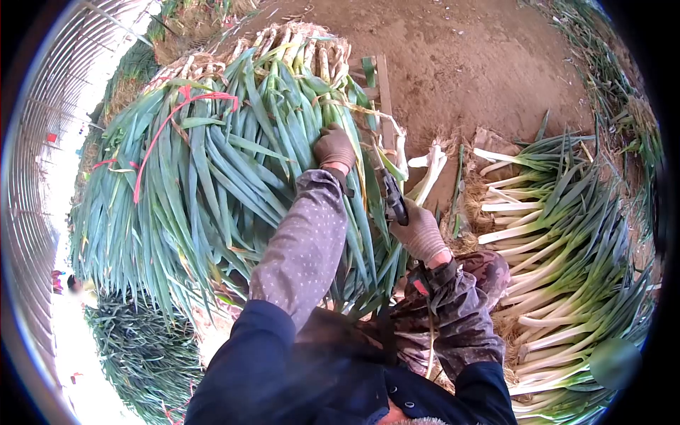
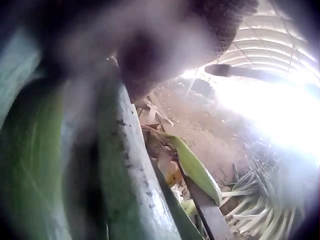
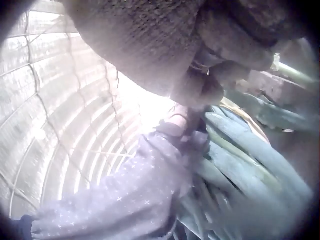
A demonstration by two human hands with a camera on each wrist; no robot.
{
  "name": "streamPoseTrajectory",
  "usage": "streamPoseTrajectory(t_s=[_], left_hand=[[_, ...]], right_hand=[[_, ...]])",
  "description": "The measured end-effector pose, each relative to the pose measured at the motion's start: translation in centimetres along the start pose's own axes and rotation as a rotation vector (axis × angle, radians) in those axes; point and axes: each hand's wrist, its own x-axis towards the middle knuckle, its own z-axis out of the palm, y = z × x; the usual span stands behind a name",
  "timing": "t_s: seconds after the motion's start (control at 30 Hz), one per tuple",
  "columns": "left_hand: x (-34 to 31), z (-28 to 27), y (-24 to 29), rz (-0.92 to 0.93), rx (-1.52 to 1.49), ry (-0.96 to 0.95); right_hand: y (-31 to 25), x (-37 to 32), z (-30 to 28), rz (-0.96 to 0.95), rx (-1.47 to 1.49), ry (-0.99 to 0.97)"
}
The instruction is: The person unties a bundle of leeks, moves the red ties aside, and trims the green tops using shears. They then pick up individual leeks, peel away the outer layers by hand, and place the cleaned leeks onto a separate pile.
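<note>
My gloved left hand (image 1: 334, 147) grips among the green leaves of the leek heap (image 1: 212, 156), near the upper end of a leek (image 1: 330, 110). In the left wrist view its glove (image 2: 165, 45) is a dark blur, with broad leek leaves (image 2: 125, 165) close below. My gloved right hand (image 1: 418, 230) holds a dark pistol-shaped tool (image 1: 392, 191) with a slim front end, like an air blow gun, pointing toward the heap. The right wrist view has the right glove (image 3: 145, 45) large overhead, hiding most of the tool.
Pale-stemmed leeks (image 1: 538, 283) lie in a long row at right. A few white leek stems (image 1: 431, 170) are beyond my right hand. Red ties (image 1: 180, 113) cross the heap, and a wooden frame (image 1: 384, 99) stands at its edge. Bare soil (image 1: 489, 64) lies ahead.
</note>
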Motion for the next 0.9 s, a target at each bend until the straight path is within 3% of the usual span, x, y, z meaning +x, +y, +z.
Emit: streamPoseTrajectory(t_s=[0.07, 0.13, 0.17, 0.27, 0.37, 0.47, 0.5, 0.63, 0.73, 0.77, 0.9], left_hand=[[-1.4, 0.3, -0.3, 0.058, -0.010, 0.099], [-4.7, -0.5, -0.9, 0.255, -0.036, 0.132], [-6.9, -1.3, -0.6, 0.227, -0.142, 0.001], [-14.2, 0.7, -0.8, 0.369, -0.118, 0.136], [-19.3, 4.4, -0.4, 0.322, -0.020, 0.098], [-22.0, 2.2, -1.2, 0.310, -0.044, 0.004], [-22.1, 1.9, -1.4, 0.316, -0.239, 0.017], [-21.0, -0.2, -2.0, 0.355, -0.216, -0.124], [-18.8, -2.4, -2.4, 0.230, -0.417, -0.091], [-18.0, -2.8, -2.5, 0.255, -0.403, -0.012], [-13.9, -1.1, -1.8, 0.284, -0.287, -0.021]], right_hand=[[-0.8, -0.4, -0.3, -0.007, 0.014, -0.002], [-0.7, -0.8, 0.3, -0.033, -0.009, -0.009], [-0.6, -1.2, 0.7, -0.058, -0.006, 0.000], [-0.1, -2.8, 2.4, -0.098, -0.016, 0.067], [0.9, -5.7, 3.8, -0.103, -0.079, 0.136], [2.2, -9.6, 5.4, 0.021, -0.087, 0.134], [2.6, -10.8, 6.1, 0.063, -0.087, 0.135], [2.2, -11.5, 7.1, 0.096, -0.064, 0.174], [2.9, -9.0, 7.8, 0.038, -0.120, 0.229], [3.0, -7.9, 8.0, 0.034, -0.152, 0.210], [2.7, -4.8, 8.0, 0.097, -0.236, 0.154]])
